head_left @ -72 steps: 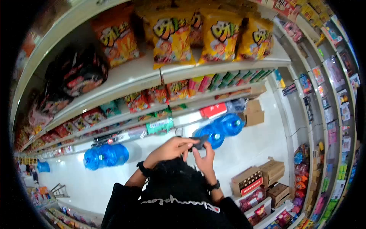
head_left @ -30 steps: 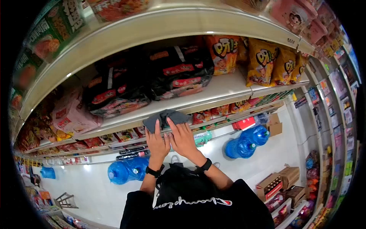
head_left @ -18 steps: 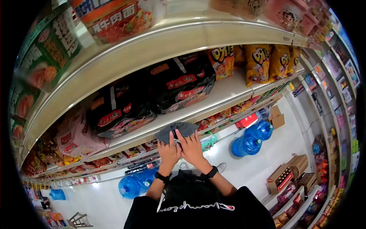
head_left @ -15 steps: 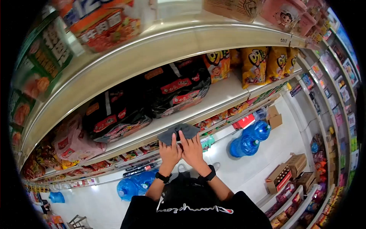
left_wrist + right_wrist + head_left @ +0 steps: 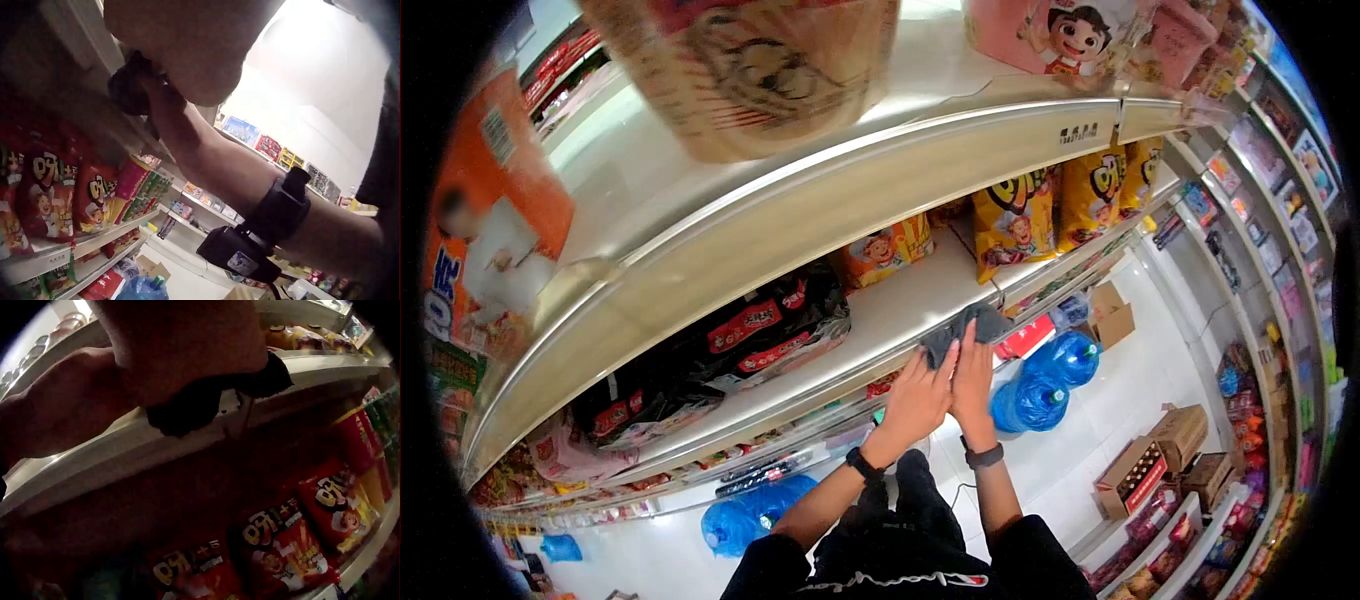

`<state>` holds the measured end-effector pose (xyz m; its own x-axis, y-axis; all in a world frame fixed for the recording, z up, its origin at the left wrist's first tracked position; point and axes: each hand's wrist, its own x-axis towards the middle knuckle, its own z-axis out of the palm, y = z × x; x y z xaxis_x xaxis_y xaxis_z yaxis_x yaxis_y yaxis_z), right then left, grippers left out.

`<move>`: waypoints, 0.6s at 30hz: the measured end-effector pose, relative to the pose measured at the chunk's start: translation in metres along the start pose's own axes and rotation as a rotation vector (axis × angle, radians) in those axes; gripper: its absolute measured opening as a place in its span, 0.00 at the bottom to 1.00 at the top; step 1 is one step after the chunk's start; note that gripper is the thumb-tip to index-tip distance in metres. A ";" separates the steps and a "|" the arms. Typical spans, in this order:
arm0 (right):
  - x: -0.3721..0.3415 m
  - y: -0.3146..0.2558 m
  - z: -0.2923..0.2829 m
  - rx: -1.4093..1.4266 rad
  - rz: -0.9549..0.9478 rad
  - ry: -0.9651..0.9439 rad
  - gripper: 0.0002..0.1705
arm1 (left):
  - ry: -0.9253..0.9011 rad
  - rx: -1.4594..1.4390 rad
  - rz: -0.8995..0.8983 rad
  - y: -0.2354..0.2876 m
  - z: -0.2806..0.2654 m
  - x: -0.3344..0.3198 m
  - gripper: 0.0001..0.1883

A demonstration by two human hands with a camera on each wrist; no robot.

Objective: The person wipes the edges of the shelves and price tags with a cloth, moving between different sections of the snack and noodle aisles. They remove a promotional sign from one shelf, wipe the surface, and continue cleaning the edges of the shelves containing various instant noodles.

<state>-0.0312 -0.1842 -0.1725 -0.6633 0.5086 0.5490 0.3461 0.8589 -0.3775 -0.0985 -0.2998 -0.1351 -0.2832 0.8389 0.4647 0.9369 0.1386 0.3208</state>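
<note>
The left hand [image 5: 916, 403] and right hand [image 5: 973, 385], side by side with fingers extended, press a gray cloth [image 5: 993, 323] at the front edge of a white shelf [image 5: 905, 304]. Yellow snack bags [image 5: 1014, 228] stand behind; black packs [image 5: 772, 328] lie farther left.

I count two hands [image 5: 914, 404] and one cloth [image 5: 992, 322]. I see two black packs [image 5: 765, 335], three yellow bags [image 5: 1014, 225].

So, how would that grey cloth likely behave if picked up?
The grey cloth would probably flop rather than hold its shape, given how it bunches and creases at the shelf edge. It looks small and thin, so likely light. Its matte surface suggests it isn't very slippery.
</note>
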 end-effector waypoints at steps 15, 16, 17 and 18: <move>-0.012 -0.013 -0.008 0.305 0.053 0.036 0.38 | -0.200 -0.076 -0.162 0.018 -0.007 -0.002 0.38; -0.021 -0.023 0.001 0.289 0.093 0.013 0.37 | -0.081 -0.123 -0.138 0.012 -0.001 -0.016 0.39; -0.028 -0.031 0.009 0.309 0.078 -0.015 0.37 | -0.061 -0.121 -0.148 0.008 -0.006 -0.028 0.39; -0.035 -0.040 0.014 0.324 0.068 -0.046 0.37 | -0.045 -0.126 -0.156 0.005 -0.015 -0.041 0.39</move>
<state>-0.0310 -0.2370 -0.1867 -0.6773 0.5548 0.4831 0.1667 0.7553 -0.6338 -0.0848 -0.3412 -0.1401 -0.4106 0.8357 0.3647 0.8486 0.2040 0.4881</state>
